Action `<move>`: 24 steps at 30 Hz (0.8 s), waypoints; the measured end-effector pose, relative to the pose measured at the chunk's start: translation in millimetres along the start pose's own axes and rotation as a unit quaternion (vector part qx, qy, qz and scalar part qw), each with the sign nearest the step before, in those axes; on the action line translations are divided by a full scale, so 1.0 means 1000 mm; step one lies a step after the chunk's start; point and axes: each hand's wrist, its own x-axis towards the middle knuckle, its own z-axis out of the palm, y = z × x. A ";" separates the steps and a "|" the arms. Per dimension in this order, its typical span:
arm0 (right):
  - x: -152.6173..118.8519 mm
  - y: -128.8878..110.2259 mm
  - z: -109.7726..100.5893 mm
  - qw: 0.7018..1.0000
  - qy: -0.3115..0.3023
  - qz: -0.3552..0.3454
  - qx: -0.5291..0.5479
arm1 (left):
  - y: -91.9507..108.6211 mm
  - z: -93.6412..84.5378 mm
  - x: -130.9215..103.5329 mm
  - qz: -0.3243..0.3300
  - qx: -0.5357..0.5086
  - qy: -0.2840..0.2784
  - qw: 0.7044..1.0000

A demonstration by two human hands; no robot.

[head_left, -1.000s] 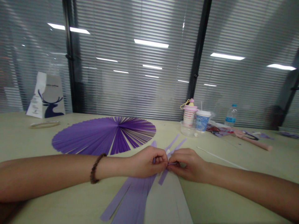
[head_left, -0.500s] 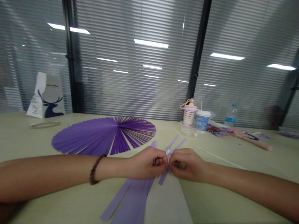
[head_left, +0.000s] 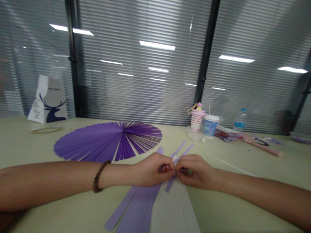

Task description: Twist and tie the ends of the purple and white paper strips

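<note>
My left hand (head_left: pixel 155 170) and my right hand (head_left: pixel 194 171) meet fingertip to fingertip, both closed in a pinch. What lies between the fingertips is small and mostly hidden; it looks like a narrow purple paper strip. Lilac paper strips (head_left: pixel 136 207) fan out beneath my left hand. White paper strips (head_left: pixel 173 210) spread toward me below both hands. Short narrow purple strips (head_left: pixel 187 150) stick out past the fingers at the far side. Beyond my left hand a large round purple pleated paper fan (head_left: pixel 97 139) lies spread on the table.
A white deer-print bag (head_left: pixel 53 100) and a ring-like object (head_left: pixel 46 129) are at the left. Back right are a striped cup (head_left: pixel 197 119), a blue cup (head_left: pixel 210 125) and a water bottle (head_left: pixel 240 120). A pink tool (head_left: pixel 264 147) and a thin white stick (head_left: pixel 229 164) lie at the right.
</note>
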 end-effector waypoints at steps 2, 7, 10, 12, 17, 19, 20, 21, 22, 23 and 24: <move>0.000 0.000 0.000 1.000 -0.003 -0.001 -0.003 | 0.000 0.001 0.000 0.011 0.009 0.003 1.000; 0.001 0.000 -0.001 1.000 -0.015 -0.013 -0.005 | -0.003 0.003 0.000 0.026 0.019 0.001 0.999; 0.001 0.000 -0.001 1.000 -0.008 -0.013 -0.007 | -0.003 0.002 0.000 0.026 0.018 0.005 1.000; 0.001 0.000 0.000 1.000 -0.002 -0.008 -0.007 | -0.002 0.002 0.000 0.023 0.014 0.008 1.000; -0.001 0.000 0.001 1.000 0.008 0.007 0.005 | -0.001 0.001 0.001 -0.004 -0.015 0.006 1.000; -0.001 -0.001 0.001 1.000 0.008 0.008 0.008 | -0.002 0.002 0.001 -0.010 -0.019 0.017 1.000; -0.001 -0.001 0.001 1.000 0.006 0.005 0.007 | -0.002 0.002 0.001 -0.012 -0.021 0.021 1.000; 0.000 -0.002 0.000 1.000 0.006 0.002 0.004 | -0.002 0.002 0.001 -0.014 -0.023 0.021 0.999; 0.000 -0.002 0.000 1.000 0.007 -0.002 0.002 | -0.002 0.002 0.001 -0.015 -0.023 0.021 0.999; 0.001 -0.002 0.000 1.000 0.010 -0.005 0.000 | -0.002 0.002 0.001 -0.015 -0.022 0.020 0.999; 0.001 -0.003 0.000 1.000 0.012 -0.006 -0.002 | -0.002 0.002 0.001 -0.015 -0.020 0.019 1.000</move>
